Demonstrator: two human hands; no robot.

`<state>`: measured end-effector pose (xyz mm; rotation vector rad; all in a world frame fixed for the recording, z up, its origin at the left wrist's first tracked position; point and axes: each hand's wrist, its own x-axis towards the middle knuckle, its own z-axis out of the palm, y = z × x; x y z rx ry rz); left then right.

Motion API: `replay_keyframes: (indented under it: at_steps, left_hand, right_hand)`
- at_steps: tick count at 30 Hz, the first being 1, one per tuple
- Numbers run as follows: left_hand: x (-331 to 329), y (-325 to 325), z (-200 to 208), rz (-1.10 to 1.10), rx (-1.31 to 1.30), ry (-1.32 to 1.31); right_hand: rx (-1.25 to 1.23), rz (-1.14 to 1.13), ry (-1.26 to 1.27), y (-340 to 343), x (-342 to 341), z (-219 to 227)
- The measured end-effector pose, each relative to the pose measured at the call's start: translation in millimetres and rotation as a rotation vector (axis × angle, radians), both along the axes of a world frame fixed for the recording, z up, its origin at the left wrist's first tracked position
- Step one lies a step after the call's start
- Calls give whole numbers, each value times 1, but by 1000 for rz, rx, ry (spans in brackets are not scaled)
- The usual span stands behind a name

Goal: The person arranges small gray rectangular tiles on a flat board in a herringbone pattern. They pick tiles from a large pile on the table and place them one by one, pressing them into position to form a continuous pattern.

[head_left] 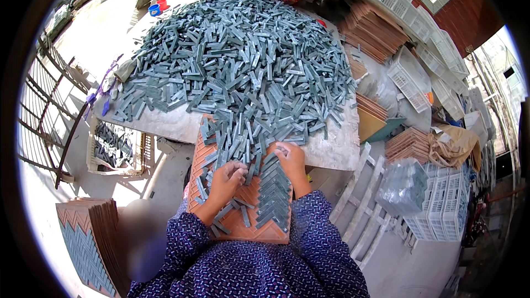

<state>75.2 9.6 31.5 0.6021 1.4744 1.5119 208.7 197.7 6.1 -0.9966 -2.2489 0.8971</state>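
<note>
An orange grooved board [265, 235] lies in front of me, sloping from the table's edge toward my lap. Along its right side, grey-green stone strips [274, 193] sit in a herringbone pattern. My right hand [290, 160] is at the top of that pattern with its fingers bent together; what they hold, if anything, is hidden. Over the board's left half, my left hand [228, 179] has its fingers curled in, and I cannot make out what is in them. Loose strips [244, 215] lie scattered beneath and around it. A large heap of strips [248, 60] spreads down onto the board's far end.
The heap lies on a pale table [337, 152]. A crate of strips [91, 154] stands on the floor at left. Stacked boards [83, 248] are at lower left, beside a blurred shape. To the right are a slatted wooden frame [361, 204], a plastic-wrapped stack [403, 187] and white crates [441, 209].
</note>
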Motion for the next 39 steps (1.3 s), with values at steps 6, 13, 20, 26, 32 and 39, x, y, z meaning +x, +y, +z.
replay_keyframes:
  at_steps: [6, 13, 20, 26, 32, 39]
  left_hand:
    - [2, -1, 8, 41, 45, -18]
    - [-1, -6, 12, 32, 0, 22]
    - [-14, -19, 7, 123, 2, 108]
    - [-36, -61, 10, 227, -38, 271]
    - [-24, -91, 1, 225, -115, 407]
    - [-28, -117, 1, 0, -202, 1155]
  right_hand:
    - [57, 12, -91, -11, -2, -1]
    - [208, -6, -22, -29, 1, 3]
    - [248, 28, -42, -36, -6, 2]
    - [214, 50, 32, -41, 0, 3]
    - [206, 131, -48, -37, -5, 15]
    - [3, 204, -68, -99, -5, 43]
